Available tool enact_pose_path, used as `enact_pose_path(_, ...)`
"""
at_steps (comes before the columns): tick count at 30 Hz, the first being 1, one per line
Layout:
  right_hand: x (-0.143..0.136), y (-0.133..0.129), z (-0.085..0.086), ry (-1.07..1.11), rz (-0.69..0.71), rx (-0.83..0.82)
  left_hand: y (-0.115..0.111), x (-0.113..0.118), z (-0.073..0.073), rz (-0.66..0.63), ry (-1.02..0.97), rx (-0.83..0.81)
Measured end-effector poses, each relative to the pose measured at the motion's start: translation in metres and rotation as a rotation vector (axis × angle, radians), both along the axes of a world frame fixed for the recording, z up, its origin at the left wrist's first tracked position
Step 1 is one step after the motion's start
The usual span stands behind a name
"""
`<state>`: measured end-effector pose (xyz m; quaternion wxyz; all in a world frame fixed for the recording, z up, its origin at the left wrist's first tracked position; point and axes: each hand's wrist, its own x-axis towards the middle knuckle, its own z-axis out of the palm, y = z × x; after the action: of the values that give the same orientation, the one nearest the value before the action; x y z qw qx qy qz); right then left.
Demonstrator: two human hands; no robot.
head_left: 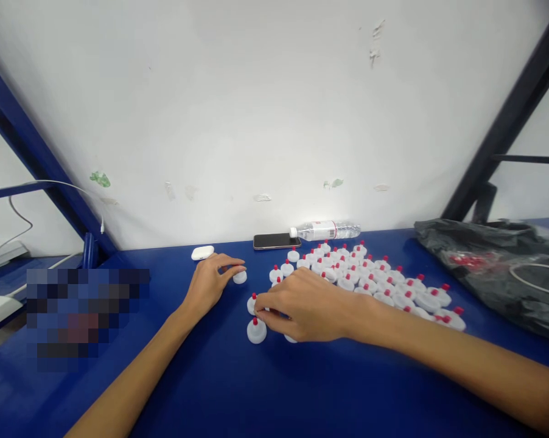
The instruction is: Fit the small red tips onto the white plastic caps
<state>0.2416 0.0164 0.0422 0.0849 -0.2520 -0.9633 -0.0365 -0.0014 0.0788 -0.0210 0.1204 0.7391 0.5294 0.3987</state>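
I see white caps [346, 283], round and cloudy with red tips, crowded on the worktop [201, 389]. My left hand [208, 280] pinches one cap [240, 278] at the edge; my right hand's [308, 304] fingers curl beside another cap [251, 306], grip unclear. Red bits [470, 262] fill a clear packet at the black bag [521, 313].

Covered, pixelated or cropped
The left hand's [209, 277] fingertips cover the top of one white cap [240, 278]; the right hand [306, 304] hides most of another cap [291, 339] and parts of those behind it. Coarse pixels mask whatever lies at the counter's [238, 389] left. The picture's right edge crops the black plastic bag [507, 304]; the red pieces [473, 261] there and the bottle label's [324, 230] lettering are too small to read.
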Motion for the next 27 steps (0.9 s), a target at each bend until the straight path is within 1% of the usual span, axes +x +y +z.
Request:
enact_pose_path(9, 0.0015, 0.0007, -0.0004, 0.014, 0.002, 0.003, 0.0001, 0.0006, -0.0014, -0.04, 0.069, -0.003)
enact_pose_path(19, 0.0024, 0.0026, -0.0012, 0.018, 0.021, 0.015, -0.0043, 0.0034, 0.005, -0.008, 0.082, -0.109)
enact_pose_path(24, 0.0028, 0.0025, -0.0015, 0.024, 0.027, 0.033, -0.003, 0.0017, 0.006, 0.013, 0.102, -0.14)
enact_pose_path(27, 0.0025, 0.0027, -0.0021, 0.039, 0.008, 0.052, -0.0025, 0.0013, 0.0058, 0.012, 0.124, -0.151)
